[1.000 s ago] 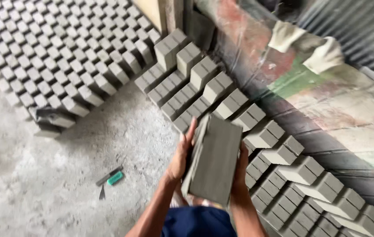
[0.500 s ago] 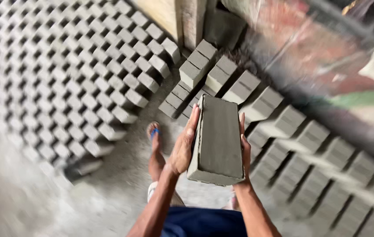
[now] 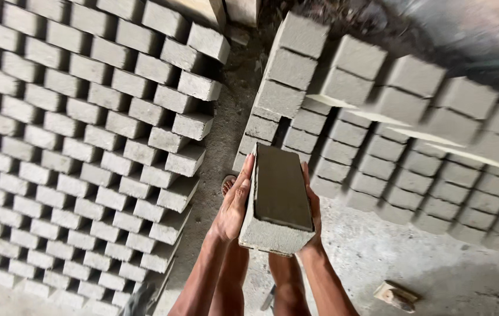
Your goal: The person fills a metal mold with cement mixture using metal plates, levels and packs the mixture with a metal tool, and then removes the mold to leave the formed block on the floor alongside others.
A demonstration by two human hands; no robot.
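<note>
Head view looks down on a large field of grey bricks [image 3: 79,152] laid in staggered rows, filling the space to the left of the carried block. To the right of the block, a second stack of grey bricks [image 3: 378,117] runs off toward the upper right, partly blurred. Between these two lies a narrow strip of bare concrete floor [image 3: 226,129]. At the centre is a grey concrete block [image 3: 277,196], held up lengthwise with its dark top face showing. The left hand [image 3: 235,202] presses flat on the block's left side, the right hand [image 3: 312,205] on its right side, both clamped on it. Below and right of the block, a small wooden piece [image 3: 397,295] lies on the floor.
</note>
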